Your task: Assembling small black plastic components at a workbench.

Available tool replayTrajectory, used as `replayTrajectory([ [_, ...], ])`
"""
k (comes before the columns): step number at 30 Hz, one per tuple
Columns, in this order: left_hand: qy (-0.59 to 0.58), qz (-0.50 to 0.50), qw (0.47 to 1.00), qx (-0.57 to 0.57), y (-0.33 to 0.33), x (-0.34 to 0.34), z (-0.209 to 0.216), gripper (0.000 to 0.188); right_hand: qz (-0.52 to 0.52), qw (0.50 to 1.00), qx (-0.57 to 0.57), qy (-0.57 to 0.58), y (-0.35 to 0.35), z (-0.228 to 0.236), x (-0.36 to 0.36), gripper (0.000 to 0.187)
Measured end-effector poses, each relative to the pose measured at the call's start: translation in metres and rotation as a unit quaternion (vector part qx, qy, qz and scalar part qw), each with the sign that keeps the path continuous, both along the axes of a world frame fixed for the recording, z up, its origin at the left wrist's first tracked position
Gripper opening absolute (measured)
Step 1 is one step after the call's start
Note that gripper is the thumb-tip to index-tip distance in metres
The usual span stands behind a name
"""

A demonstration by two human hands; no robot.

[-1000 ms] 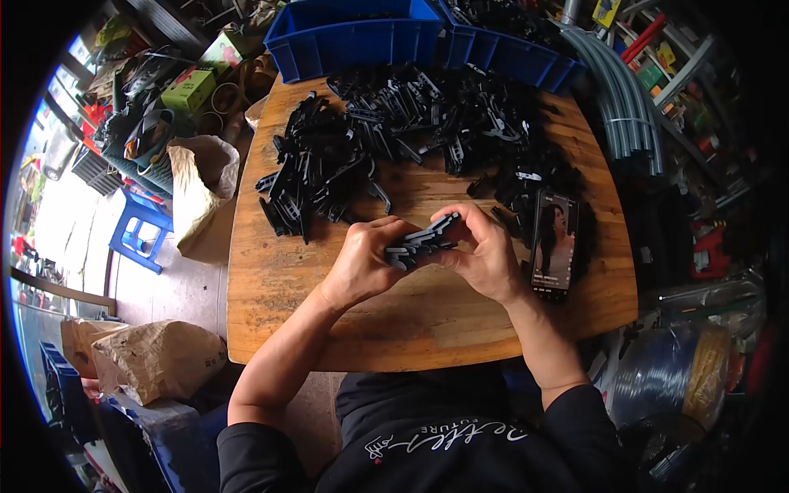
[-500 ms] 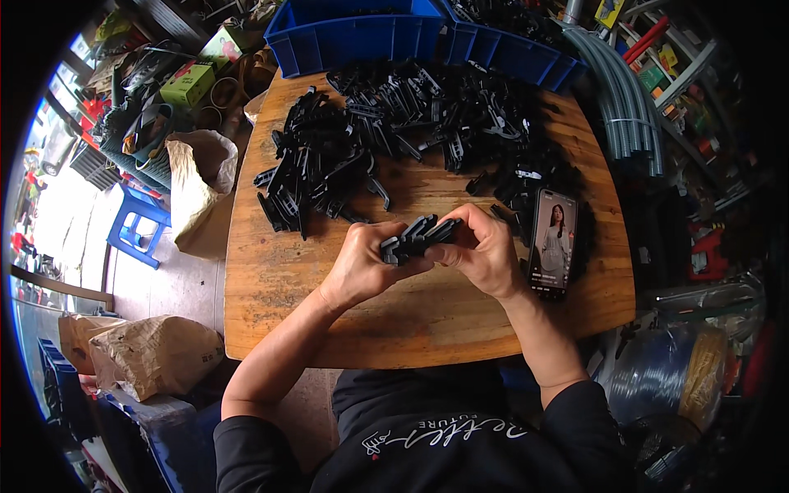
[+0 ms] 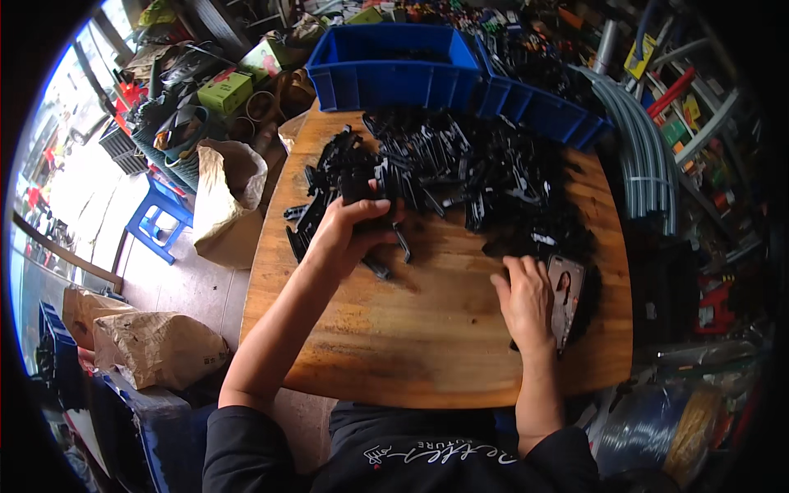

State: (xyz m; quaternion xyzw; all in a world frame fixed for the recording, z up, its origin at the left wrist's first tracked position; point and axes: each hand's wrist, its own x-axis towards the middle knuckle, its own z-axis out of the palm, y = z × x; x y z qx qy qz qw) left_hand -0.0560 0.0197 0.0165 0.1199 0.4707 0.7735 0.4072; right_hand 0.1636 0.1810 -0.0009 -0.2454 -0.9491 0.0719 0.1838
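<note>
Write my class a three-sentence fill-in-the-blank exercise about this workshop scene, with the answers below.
1. The bare left hand is among plastic parts coloured ____.
2. The rectangular lit phone is to the ____ of the bare right hand.
3. The blue plastic stool stands to the ____ of the brown wooden table.

Missing words: black; right; left.

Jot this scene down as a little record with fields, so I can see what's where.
Left hand: among black pieces at the pile's left side; exact grip unclear
Right hand: thumb apart from fingers, nothing visibly held; beside the phone
Work surface: wooden table
Beyond the pile: two blue bins
Phone screen: lit, showing a person
Left of table: blue stool and paper bags
Right of table: bent grey pipes
</note>
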Motion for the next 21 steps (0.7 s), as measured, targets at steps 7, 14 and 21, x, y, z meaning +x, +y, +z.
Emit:
replayTrajectory([
  [7, 0.568, 0.114, 0.814, 0.046, 0.123, -0.199, 0.101, 0.023, 0.051, 0.992, -0.111, -0.024, -0.013, -0.004, -0.002, 0.032],
  [14, 0.752, 0.085, 0.566, -0.326, 0.211, -0.131, 0.004, 0.035, 0.081, 0.994, -0.069, -0.014, -0.008, 0.002, -0.010, 0.031],
  [21, 0.755, -0.065, 0.576, -0.305, 0.144, -0.060, -0.036, 0.057, 0.086, 0.993, -0.069, -0.031, 0.010, -0.016, -0.002, 0.029],
])
